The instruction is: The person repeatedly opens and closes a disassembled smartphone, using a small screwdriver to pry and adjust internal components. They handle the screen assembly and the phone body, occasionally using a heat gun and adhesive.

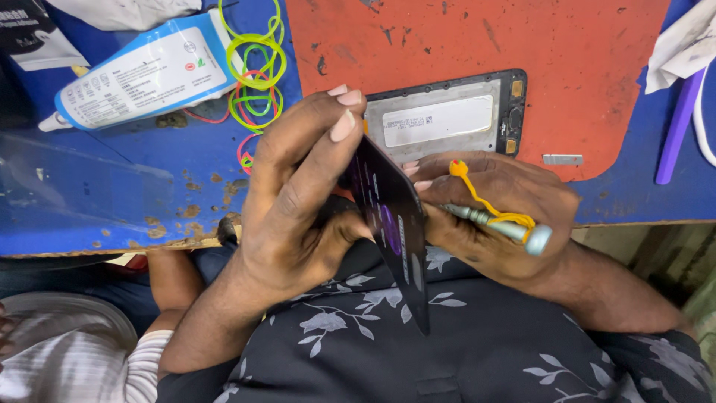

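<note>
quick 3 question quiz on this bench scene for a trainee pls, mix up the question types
1. True or false: the left hand grips the dark flat panel held on edge.
2. What does the right hand hold besides the panel? A) a small metal screwdriver B) a purple stick C) a glue tube
3. What colour is the mat under the open device frame?

Key
1. True: its fingers wrap the panel's upper end.
2. A: the screwdriver, with yellow band wound round it, lies across the fingers. The glue tube and purple stick lie on the blue table.
3. Red-orange.
</note>
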